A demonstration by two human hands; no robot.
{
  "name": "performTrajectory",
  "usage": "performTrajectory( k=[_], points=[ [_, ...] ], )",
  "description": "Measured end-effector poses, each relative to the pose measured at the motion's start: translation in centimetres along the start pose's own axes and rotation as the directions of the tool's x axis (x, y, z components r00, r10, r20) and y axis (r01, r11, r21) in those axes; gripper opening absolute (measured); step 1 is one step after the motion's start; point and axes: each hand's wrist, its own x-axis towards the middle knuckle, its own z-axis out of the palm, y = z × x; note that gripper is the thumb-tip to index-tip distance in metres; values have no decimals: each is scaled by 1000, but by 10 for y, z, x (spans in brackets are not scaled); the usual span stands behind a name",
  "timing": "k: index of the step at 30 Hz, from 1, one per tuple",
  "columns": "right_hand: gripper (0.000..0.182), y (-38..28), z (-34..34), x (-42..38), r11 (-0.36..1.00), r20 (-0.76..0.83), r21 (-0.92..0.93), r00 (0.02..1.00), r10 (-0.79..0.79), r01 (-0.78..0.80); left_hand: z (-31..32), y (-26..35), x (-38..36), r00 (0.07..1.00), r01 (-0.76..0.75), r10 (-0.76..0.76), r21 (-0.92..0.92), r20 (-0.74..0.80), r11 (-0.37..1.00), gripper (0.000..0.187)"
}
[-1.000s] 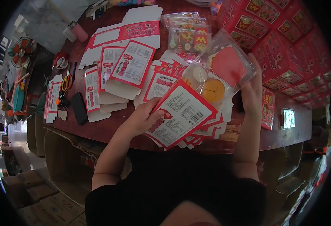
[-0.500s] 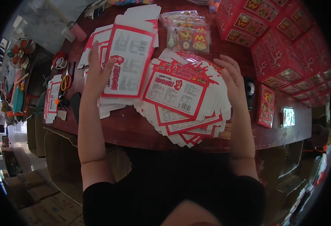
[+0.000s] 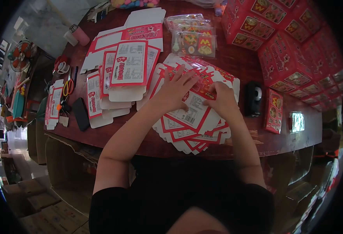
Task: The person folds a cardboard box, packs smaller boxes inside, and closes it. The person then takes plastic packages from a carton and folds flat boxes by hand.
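A black short-sleeved top, both forearms bare.

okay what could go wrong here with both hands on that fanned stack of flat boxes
The fanned stack of flat cartons overhangs the table edge, so pressing from the left hand or right hand might slide lower sheets off. Picking at the top sheet could lift two together.
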Motion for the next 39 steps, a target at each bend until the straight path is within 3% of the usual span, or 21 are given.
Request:
performTrajectory(
  k=[1, 4, 5, 8, 9, 11, 12, 13, 16, 19, 22, 25, 26, 27, 30, 31, 34, 36, 39],
  points=[
    [50, 1, -5, 0, 987, 40, 154, 999, 35, -40, -4, 1, 3, 999, -22, 22, -26, -30, 999, 69],
    [42, -13, -38, -18, 981, -59, 148, 991, -117, 124, -27, 6, 8, 1000, 29, -28, -267, 8, 963, 43],
    [41, -12, -39, -23, 851, -383, -349, 770, -511, 391, -37, 8, 9, 997, 69, -55, -368, 47, 927, 34],
    [38, -33, -44, -36, 830, -695, -509, 460, -552, 227, -59, 24, -2, 982, 53, -144, -563, -119, 825, 14],
    [37, -39, -44, -40, 828, -673, -518, 494, -550, 216, -69, 28, -7, 982, 131, -186, -609, -28, 783, 15],
    [36, -35, -37, -44, 897, -547, -345, 718, -430, 274, -85, 36, -19, 954, 294, -248, -671, 166, 681, 18],
    [36, -33, -34, -46, 926, -453, -252, 811, -370, 282, -85, 40, -26, 955, 284, -245, -742, 164, 608, 15],
    [34, -32, -35, -48, 982, -297, 56, 942, -157, 182, -79, 42, -33, 947, 307, -259, -775, 191, 553, 15],
    [29, -9, -27, -38, 800, 38, 596, 993, -115, 70, -52, 38, -50, 920, 384, -224, -850, 320, 361, 20],
    [23, -20, -22, -34, 809, 203, 587, 974, -102, -38, -50, 34, -58, 813, 567, -146, -824, 563, -18, 28],
    [16, -32, -13, -35, 773, 206, 632, 974, -98, -56, -51, 35, -62, 746, 572, -105, -714, 657, -403, 33],
    [11, -41, -7, -44, 777, -47, 559, 947, -319, 289, -40, 19, -69, 796, 566, -16, -754, 605, -335, 34],
    [10, -44, -2, -43, 761, -113, 566, 945, -308, 316, -35, 20, -68, 897, 409, -183, -913, 402, -1, 35],
    [10, -48, 3, -42, 745, -181, 571, 938, -296, 345, -31, 24, -64, 957, 226, -256, -906, 137, 359, 36],
    [9, -48, 4, -27, 714, -255, 624, 946, -200, 319, -45, 31, -63, 963, 37, -172, -535, -205, 844, 41],
    [9, -47, 2, -18, 703, -252, 651, 955, -155, 286, -50, 37, -66, 968, 109, -213, -538, -135, 836, 42],
    [16, -48, -8, 28, 880, -121, 389, 962, -243, 271, -43, 29, -74, 917, 371, -384, -592, 111, 715, 49],
    [25, -32, -10, 86, 770, -243, 576, 957, -159, 274, -33, 16, -79, 853, 504, -451, -634, 262, 587, 49],
    [52, -5, -17, 174, 973, -202, 209, 978, -56, 99, -22, 6, -80, 797, 583, -425, -734, 430, 350, 45]
  ],
)
